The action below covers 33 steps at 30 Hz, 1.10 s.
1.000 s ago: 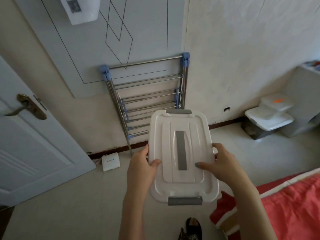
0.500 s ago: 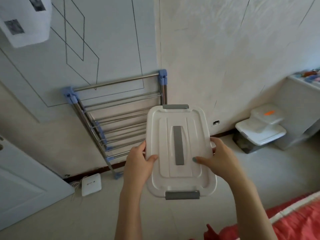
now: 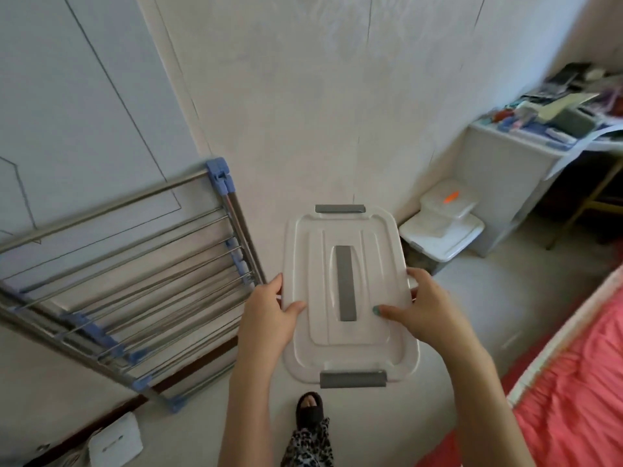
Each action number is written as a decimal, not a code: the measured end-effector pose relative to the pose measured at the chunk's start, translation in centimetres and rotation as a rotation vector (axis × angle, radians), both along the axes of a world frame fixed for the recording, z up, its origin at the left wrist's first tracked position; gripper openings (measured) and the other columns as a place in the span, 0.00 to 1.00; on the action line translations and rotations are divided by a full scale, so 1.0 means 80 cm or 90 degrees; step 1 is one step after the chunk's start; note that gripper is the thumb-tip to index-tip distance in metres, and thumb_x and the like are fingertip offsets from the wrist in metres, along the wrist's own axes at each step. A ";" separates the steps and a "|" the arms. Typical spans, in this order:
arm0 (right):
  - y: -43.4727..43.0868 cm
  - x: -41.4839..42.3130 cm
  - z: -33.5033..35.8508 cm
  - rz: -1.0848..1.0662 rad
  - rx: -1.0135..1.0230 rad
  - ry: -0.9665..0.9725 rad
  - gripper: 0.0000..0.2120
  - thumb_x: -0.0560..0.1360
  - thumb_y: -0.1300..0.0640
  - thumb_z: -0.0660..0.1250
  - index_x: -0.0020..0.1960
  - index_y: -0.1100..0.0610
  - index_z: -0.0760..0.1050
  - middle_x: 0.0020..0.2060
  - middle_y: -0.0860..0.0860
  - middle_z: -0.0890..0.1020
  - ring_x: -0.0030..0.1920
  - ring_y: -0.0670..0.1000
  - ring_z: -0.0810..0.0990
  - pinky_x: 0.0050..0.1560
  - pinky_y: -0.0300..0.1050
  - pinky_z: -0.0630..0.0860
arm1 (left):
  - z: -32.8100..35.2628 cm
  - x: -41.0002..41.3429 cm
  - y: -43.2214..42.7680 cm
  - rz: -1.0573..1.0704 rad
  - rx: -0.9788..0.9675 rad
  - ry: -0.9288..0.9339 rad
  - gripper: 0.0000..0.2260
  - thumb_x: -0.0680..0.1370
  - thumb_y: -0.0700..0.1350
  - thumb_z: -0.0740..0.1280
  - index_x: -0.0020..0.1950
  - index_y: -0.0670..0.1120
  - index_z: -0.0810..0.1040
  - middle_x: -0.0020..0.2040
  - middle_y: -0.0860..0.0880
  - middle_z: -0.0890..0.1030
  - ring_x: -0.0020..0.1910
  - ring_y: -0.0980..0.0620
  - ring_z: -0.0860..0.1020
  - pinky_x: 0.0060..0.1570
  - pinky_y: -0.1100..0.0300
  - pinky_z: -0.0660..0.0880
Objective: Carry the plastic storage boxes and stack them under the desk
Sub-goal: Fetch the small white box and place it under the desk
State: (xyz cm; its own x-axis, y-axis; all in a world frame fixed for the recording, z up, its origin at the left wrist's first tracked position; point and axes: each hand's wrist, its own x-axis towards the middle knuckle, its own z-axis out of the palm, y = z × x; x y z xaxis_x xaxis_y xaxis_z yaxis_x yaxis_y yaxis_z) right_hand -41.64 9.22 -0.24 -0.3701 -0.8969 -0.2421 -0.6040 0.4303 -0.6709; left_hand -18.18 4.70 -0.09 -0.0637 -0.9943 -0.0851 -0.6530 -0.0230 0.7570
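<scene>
I carry a white plastic storage box (image 3: 350, 352) with a grey handle strip and grey end clips, held level in front of me above the floor. My left hand (image 3: 269, 311) grips its left edge, thumb on the lid. My right hand (image 3: 421, 308) grips its right edge, thumb lying across the lid. Two more white-lidded boxes (image 3: 441, 230) stand stacked on the floor by the wall, the smaller on top with an orange mark. They sit just left of the white desk (image 3: 505, 163) at the far right.
A folded metal drying rack (image 3: 135, 274) with blue joints leans on the left wall. A white router (image 3: 114, 443) lies on the floor below it. A red bedspread (image 3: 569, 382) fills the right foreground. The desk top holds clutter. My slippered foot (image 3: 310, 412) is below the box.
The view has swung to the right: the door has left the frame, and the desk and stacked boxes are closer and more central. My hands keep the same grip on the box.
</scene>
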 end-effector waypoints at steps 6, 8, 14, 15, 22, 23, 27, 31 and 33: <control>-0.102 -0.067 0.001 -0.115 0.014 0.003 0.42 0.62 0.41 0.77 0.71 0.49 0.63 0.55 0.50 0.79 0.52 0.53 0.78 0.48 0.50 0.75 | 0.004 -0.076 -0.151 -0.128 -0.005 -0.011 0.15 0.73 0.48 0.71 0.60 0.52 0.77 0.48 0.53 0.82 0.45 0.55 0.80 0.48 0.53 0.79; -0.128 -0.079 0.006 -0.142 0.012 0.003 0.43 0.62 0.42 0.77 0.71 0.49 0.62 0.55 0.50 0.79 0.52 0.53 0.78 0.47 0.49 0.74 | 0.007 -0.096 -0.188 -0.157 -0.006 -0.020 0.15 0.74 0.49 0.71 0.60 0.52 0.76 0.50 0.51 0.81 0.47 0.53 0.80 0.50 0.50 0.79; -0.204 -0.119 0.002 -0.254 0.001 -0.007 0.42 0.63 0.44 0.78 0.71 0.50 0.62 0.55 0.51 0.78 0.49 0.51 0.76 0.48 0.48 0.74 | 0.006 -0.168 -0.304 -0.236 -0.030 -0.076 0.21 0.76 0.49 0.69 0.68 0.49 0.72 0.56 0.48 0.79 0.53 0.48 0.79 0.54 0.50 0.77; -0.208 -0.126 0.001 -0.268 0.008 -0.016 0.42 0.63 0.44 0.78 0.71 0.50 0.62 0.56 0.52 0.78 0.51 0.52 0.77 0.51 0.49 0.75 | 0.007 -0.180 -0.313 -0.246 -0.035 -0.079 0.22 0.76 0.49 0.69 0.69 0.49 0.72 0.56 0.48 0.79 0.53 0.48 0.79 0.54 0.50 0.77; -0.232 -0.206 -0.001 -0.351 0.047 -0.014 0.42 0.62 0.44 0.78 0.71 0.50 0.63 0.51 0.48 0.77 0.48 0.50 0.78 0.46 0.47 0.75 | -0.002 -0.279 -0.370 -0.363 -0.003 -0.084 0.17 0.75 0.49 0.69 0.62 0.48 0.75 0.54 0.47 0.80 0.52 0.47 0.78 0.53 0.50 0.76; -0.236 -0.218 -0.004 -0.358 0.051 -0.014 0.42 0.62 0.44 0.78 0.71 0.50 0.63 0.49 0.47 0.76 0.47 0.50 0.77 0.45 0.46 0.74 | -0.004 -0.293 -0.377 -0.370 0.000 -0.090 0.16 0.75 0.49 0.69 0.61 0.47 0.75 0.53 0.47 0.80 0.52 0.46 0.79 0.53 0.50 0.76; -0.264 -0.281 -0.019 -0.374 0.078 -0.012 0.44 0.62 0.43 0.78 0.71 0.51 0.62 0.52 0.49 0.78 0.47 0.50 0.77 0.45 0.46 0.74 | -0.014 -0.364 -0.412 -0.390 0.007 -0.096 0.17 0.75 0.49 0.70 0.62 0.47 0.75 0.54 0.46 0.80 0.52 0.46 0.78 0.53 0.50 0.76; -0.298 -0.363 -0.025 -0.374 0.096 -0.015 0.42 0.63 0.43 0.78 0.70 0.52 0.62 0.52 0.48 0.78 0.48 0.50 0.77 0.45 0.47 0.74 | -0.019 -0.446 -0.448 -0.404 0.008 -0.096 0.18 0.75 0.49 0.69 0.63 0.48 0.75 0.54 0.47 0.80 0.53 0.47 0.79 0.54 0.50 0.76; -0.314 -0.406 -0.023 -0.369 0.111 -0.007 0.41 0.63 0.42 0.77 0.69 0.52 0.63 0.55 0.50 0.78 0.49 0.51 0.78 0.48 0.48 0.75 | -0.019 -0.489 -0.464 -0.410 0.014 -0.095 0.19 0.75 0.50 0.69 0.65 0.49 0.74 0.55 0.48 0.80 0.53 0.48 0.79 0.55 0.49 0.76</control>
State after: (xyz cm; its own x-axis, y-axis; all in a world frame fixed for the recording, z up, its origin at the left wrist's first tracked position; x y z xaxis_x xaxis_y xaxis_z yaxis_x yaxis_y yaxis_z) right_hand -74.13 -15.93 -2.07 -0.7830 -0.4970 -0.3741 -0.2318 0.7912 -0.5660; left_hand -57.31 -32.40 -1.57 -0.6305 -0.7598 -0.1588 -0.6395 0.3924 0.6612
